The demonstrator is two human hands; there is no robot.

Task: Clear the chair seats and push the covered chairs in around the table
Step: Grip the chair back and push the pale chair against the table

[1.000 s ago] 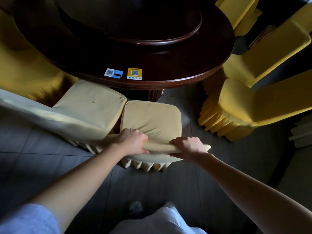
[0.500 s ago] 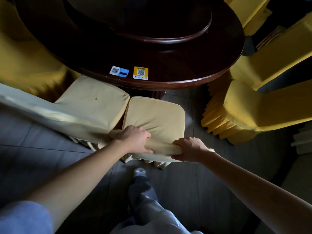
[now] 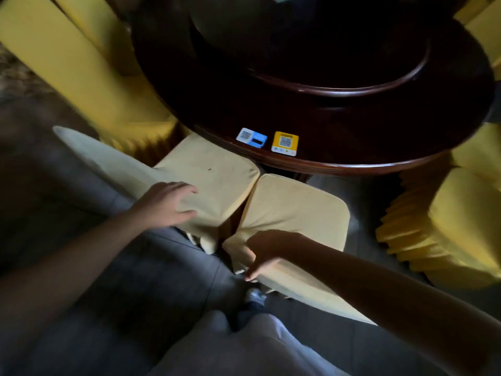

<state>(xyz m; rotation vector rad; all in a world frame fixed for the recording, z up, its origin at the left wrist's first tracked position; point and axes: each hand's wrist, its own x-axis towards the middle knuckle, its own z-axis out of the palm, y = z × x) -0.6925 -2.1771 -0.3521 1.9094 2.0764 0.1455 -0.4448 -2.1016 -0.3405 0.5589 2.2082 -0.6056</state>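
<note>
Two pale-yellow covered chairs stand side by side at the round dark wooden table (image 3: 352,165). The left chair's seat (image 3: 217,172) is partly under the table rim; the right chair's seat (image 3: 295,210) stops just short of it. Both seats are bare. My left hand (image 3: 165,203) hovers with spread fingers over the left chair where its seat meets the backrest (image 3: 103,158), holding nothing. My right hand (image 3: 267,253) lies on the left end of the right chair's backrest (image 3: 311,291), fingers curled over its edge.
Brighter yellow covered chairs stand at the right (image 3: 461,226) and the back left (image 3: 81,63). A raised turntable (image 3: 339,88) sits on the table, with two QR stickers (image 3: 284,143) near its rim. My leg and foot (image 3: 254,295) are on the grey tiled floor behind the chairs.
My left hand let go of the right chair's backrest and moved left over the left chair. The view shifted left and closer; the right hand slid to the backrest's left end.
</note>
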